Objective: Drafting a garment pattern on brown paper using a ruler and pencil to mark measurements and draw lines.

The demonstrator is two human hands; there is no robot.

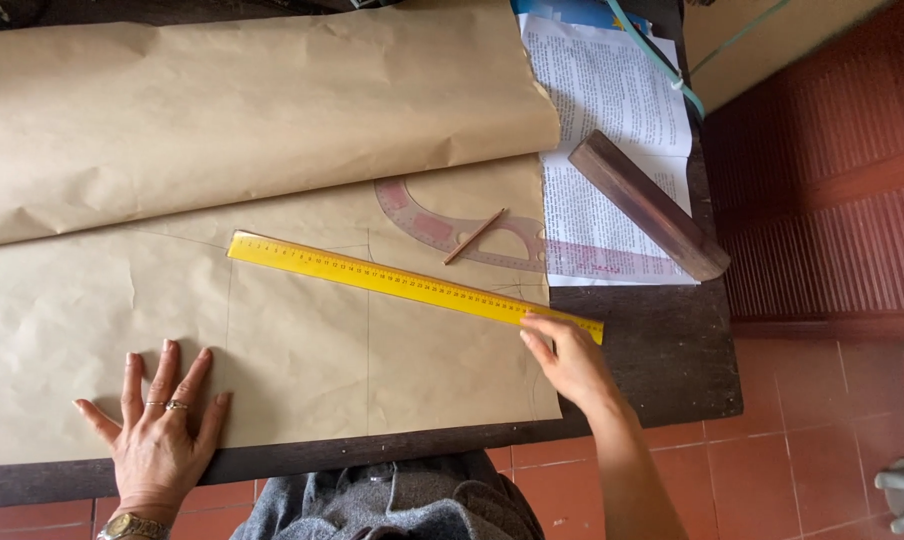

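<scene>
Ruler (412, 284) runs upper-left to lower-right, right hand (570, 362) at lower end.

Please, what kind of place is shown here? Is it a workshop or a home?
Probably a home sewing or pattern-drafting table. Brown paper with pencil lines covers a dark wooden table, with a yellow ruler, a clear curved ruler and a pencil. The red tiled floor suggests a house.

The left hand (162, 420) lies flat, palm down, with fingers spread wide and rings on two fingers. The right hand (570, 358) reaches forward on a bare, extended arm, its fingers bent together and pressing down.
</scene>
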